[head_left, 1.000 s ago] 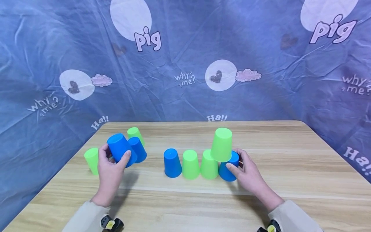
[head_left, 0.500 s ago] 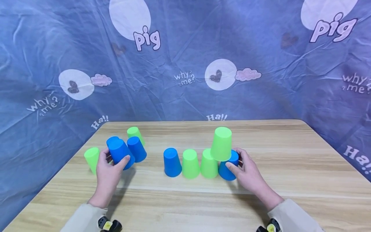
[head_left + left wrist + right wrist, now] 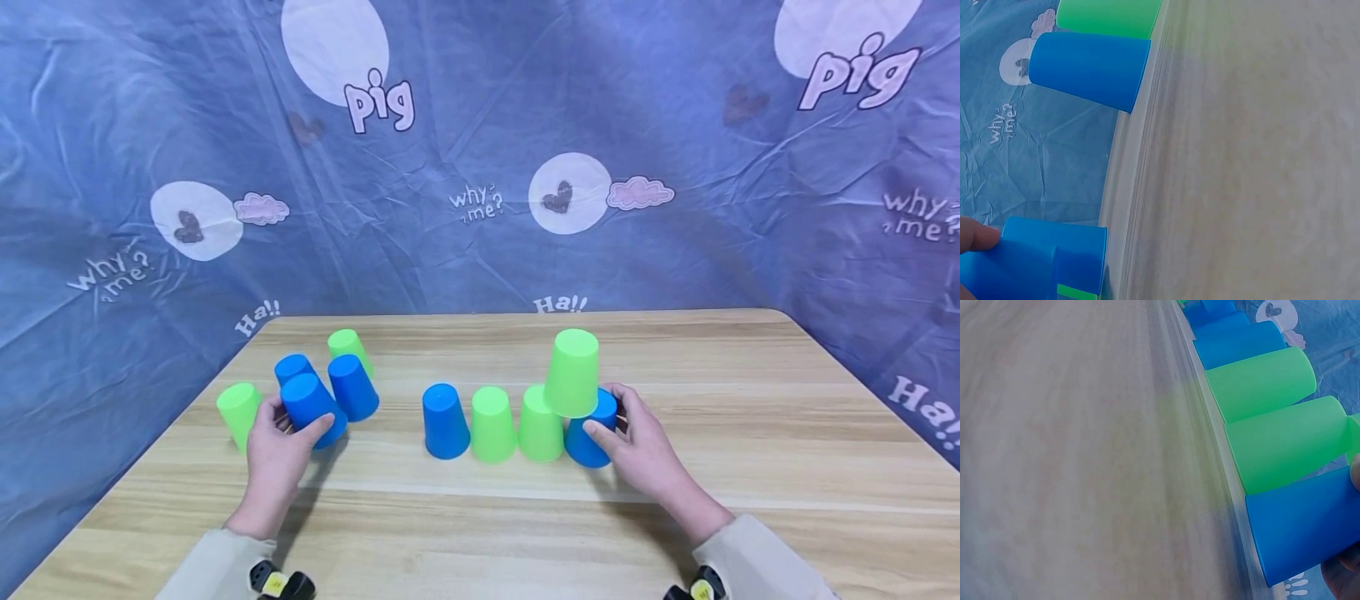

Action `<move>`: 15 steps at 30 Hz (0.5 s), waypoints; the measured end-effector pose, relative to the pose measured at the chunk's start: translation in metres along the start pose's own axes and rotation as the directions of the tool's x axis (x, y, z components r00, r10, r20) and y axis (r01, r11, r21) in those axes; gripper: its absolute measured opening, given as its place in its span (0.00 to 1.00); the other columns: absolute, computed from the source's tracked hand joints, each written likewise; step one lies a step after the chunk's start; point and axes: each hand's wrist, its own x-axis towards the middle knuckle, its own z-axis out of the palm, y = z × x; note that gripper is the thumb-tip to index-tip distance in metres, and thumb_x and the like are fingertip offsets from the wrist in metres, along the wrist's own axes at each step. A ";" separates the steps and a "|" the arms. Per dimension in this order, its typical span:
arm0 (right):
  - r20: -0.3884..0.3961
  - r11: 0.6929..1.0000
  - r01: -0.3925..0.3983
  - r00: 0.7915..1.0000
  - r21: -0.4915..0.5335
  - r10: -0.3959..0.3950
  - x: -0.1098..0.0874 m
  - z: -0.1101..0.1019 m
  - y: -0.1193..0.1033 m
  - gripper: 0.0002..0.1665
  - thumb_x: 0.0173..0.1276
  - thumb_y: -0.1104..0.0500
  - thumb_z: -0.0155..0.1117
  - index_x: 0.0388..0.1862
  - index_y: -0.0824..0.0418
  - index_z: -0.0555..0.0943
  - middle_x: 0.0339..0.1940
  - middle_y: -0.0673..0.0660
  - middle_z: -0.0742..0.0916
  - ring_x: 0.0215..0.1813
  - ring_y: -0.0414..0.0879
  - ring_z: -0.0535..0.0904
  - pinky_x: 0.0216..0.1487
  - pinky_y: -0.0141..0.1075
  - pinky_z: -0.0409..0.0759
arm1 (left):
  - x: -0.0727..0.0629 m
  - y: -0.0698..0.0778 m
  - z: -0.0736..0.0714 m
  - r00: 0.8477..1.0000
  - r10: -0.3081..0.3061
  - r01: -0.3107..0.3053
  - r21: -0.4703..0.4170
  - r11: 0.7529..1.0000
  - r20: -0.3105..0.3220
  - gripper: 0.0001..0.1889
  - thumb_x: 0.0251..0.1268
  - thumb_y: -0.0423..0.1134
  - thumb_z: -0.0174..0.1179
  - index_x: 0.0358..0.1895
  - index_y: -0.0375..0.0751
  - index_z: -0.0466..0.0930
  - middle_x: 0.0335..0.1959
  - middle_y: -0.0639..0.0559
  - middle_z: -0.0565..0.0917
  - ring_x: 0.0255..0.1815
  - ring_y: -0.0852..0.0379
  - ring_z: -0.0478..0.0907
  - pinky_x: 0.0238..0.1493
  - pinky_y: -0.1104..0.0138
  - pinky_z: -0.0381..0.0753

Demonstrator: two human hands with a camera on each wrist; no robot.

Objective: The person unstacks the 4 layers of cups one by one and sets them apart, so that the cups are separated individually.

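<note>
In the head view, my left hand (image 3: 279,454) holds an upside-down blue cup (image 3: 313,410) between thumb and fingers, low over the table's left part. Just behind it stand another blue cup (image 3: 293,365) and a third blue one (image 3: 356,388), which the held cup partly overlaps. My right hand (image 3: 641,440) grips the blue cup (image 3: 587,443) at the right end of a row, its thumb on the near side. A green cup (image 3: 573,373) sits upside down across that blue cup and the green cup (image 3: 540,425) beside it.
The row goes on leftward with another green cup (image 3: 492,425) and a blue cup (image 3: 446,422). Farther left stand a green cup (image 3: 238,412) beside my left hand and one more green cup (image 3: 349,348) at the back. A printed blue cloth (image 3: 465,250) hangs behind the wooden table (image 3: 480,533).
My left hand has lowered its blue cup toward the table, so the blue cup behind has come into view. My right hand and the row have stayed where they were.
</note>
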 end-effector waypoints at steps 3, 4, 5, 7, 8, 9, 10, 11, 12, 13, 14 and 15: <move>-0.002 1.000 -0.002 1.000 0.000 0.002 0.000 0.000 0.000 0.32 0.68 0.58 0.57 0.65 0.67 0.57 0.62 0.68 0.69 0.65 0.64 0.64 0.62 0.60 0.63 | 0.001 -0.002 -0.001 1.000 -0.015 0.015 0.018 1.000 0.017 0.38 0.59 0.35 0.60 0.69 0.31 0.49 0.67 0.29 0.57 0.67 0.33 0.56 0.64 0.43 0.59; -0.002 1.000 -0.003 1.000 -0.001 0.003 0.000 0.000 0.000 0.32 0.68 0.58 0.57 0.65 0.67 0.57 0.62 0.68 0.69 0.65 0.64 0.64 0.62 0.60 0.63 | 0.001 -0.002 -0.001 0.999 -0.022 0.021 0.025 0.999 0.023 0.39 0.59 0.35 0.60 0.69 0.31 0.48 0.68 0.29 0.57 0.67 0.33 0.56 0.64 0.43 0.59; -0.003 1.000 -0.002 1.000 -0.001 0.002 0.000 0.000 0.000 0.32 0.68 0.57 0.57 0.65 0.67 0.57 0.62 0.68 0.69 0.65 0.64 0.64 0.62 0.60 0.63 | 0.002 -0.003 -0.001 0.999 -0.029 0.028 0.031 0.999 0.031 0.39 0.59 0.35 0.60 0.69 0.31 0.48 0.68 0.29 0.57 0.68 0.33 0.56 0.65 0.43 0.59; -0.002 1.000 -0.003 1.000 -0.001 0.003 0.001 0.000 0.000 0.32 0.68 0.57 0.57 0.65 0.67 0.57 0.62 0.68 0.69 0.65 0.64 0.64 0.62 0.60 0.63 | 0.004 -0.004 -0.002 0.998 -0.047 0.045 0.045 0.998 0.046 0.39 0.59 0.35 0.60 0.70 0.32 0.47 0.68 0.29 0.56 0.68 0.33 0.55 0.65 0.43 0.59; -0.002 1.000 -0.004 1.000 -0.001 0.004 0.001 0.001 0.000 0.32 0.68 0.57 0.57 0.65 0.67 0.57 0.62 0.68 0.69 0.65 0.64 0.64 0.62 0.60 0.63 | 0.004 -0.004 -0.002 0.997 -0.056 0.053 0.052 0.997 0.057 0.40 0.59 0.36 0.60 0.70 0.32 0.46 0.69 0.29 0.55 0.68 0.33 0.55 0.65 0.43 0.58; -0.002 1.000 -0.003 1.000 0.000 0.003 0.001 0.001 0.000 0.32 0.68 0.57 0.57 0.65 0.67 0.57 0.62 0.68 0.69 0.65 0.64 0.64 0.62 0.60 0.63 | 0.005 -0.004 -0.002 0.996 -0.063 0.059 0.060 0.996 0.064 0.40 0.59 0.36 0.60 0.70 0.32 0.46 0.69 0.29 0.55 0.68 0.33 0.54 0.65 0.43 0.58; -0.002 1.000 -0.003 1.000 0.001 0.003 0.001 0.001 0.000 0.32 0.68 0.57 0.57 0.65 0.67 0.57 0.62 0.67 0.69 0.65 0.64 0.63 0.62 0.60 0.63 | 0.006 -0.004 -0.003 0.995 -0.070 0.065 0.066 0.996 0.074 0.41 0.60 0.36 0.60 0.70 0.32 0.45 0.69 0.29 0.55 0.68 0.32 0.54 0.65 0.42 0.58; -0.003 1.000 -0.004 1.000 0.001 0.004 0.001 0.001 0.000 0.32 0.68 0.57 0.57 0.65 0.67 0.57 0.62 0.67 0.69 0.65 0.64 0.63 0.62 0.60 0.63 | 0.006 -0.004 -0.003 0.994 -0.076 0.070 0.071 0.995 0.084 0.41 0.60 0.36 0.60 0.70 0.31 0.44 0.69 0.28 0.54 0.68 0.32 0.53 0.65 0.42 0.57; -0.003 1.000 -0.004 1.000 0.001 0.004 0.001 0.001 0.000 0.32 0.68 0.56 0.57 0.65 0.67 0.57 0.62 0.67 0.69 0.65 0.64 0.63 0.63 0.60 0.62 | 0.006 -0.004 -0.003 0.992 -0.082 0.074 0.077 0.994 0.095 0.42 0.60 0.36 0.60 0.71 0.31 0.44 0.69 0.28 0.54 0.69 0.32 0.53 0.65 0.42 0.57; -0.003 1.000 -0.005 1.000 0.001 0.005 0.001 0.000 0.000 0.32 0.68 0.56 0.57 0.65 0.67 0.57 0.62 0.67 0.69 0.65 0.64 0.63 0.63 0.60 0.62 | 0.007 -0.005 -0.003 0.991 -0.087 0.079 0.082 0.994 0.105 0.42 0.60 0.36 0.60 0.71 0.31 0.43 0.69 0.27 0.53 0.69 0.31 0.53 0.65 0.41 0.56; -0.004 1.000 -0.004 1.000 0.002 0.004 0.001 0.000 0.000 0.32 0.68 0.56 0.56 0.65 0.67 0.57 0.62 0.67 0.69 0.65 0.64 0.63 0.63 0.60 0.62 | 0.007 -0.005 -0.003 0.989 -0.093 0.083 0.087 0.993 0.115 0.42 0.60 0.36 0.60 0.71 0.31 0.43 0.69 0.27 0.53 0.69 0.31 0.52 0.65 0.41 0.56; -0.004 1.000 -0.004 1.000 0.002 0.004 0.001 0.000 0.000 0.32 0.68 0.56 0.56 0.65 0.67 0.57 0.62 0.67 0.69 0.65 0.64 0.63 0.63 0.60 0.62 | 0.007 -0.005 -0.003 0.988 -0.099 0.088 0.092 0.992 0.121 0.42 0.60 0.36 0.60 0.71 0.31 0.43 0.69 0.27 0.53 0.69 0.31 0.52 0.65 0.41 0.56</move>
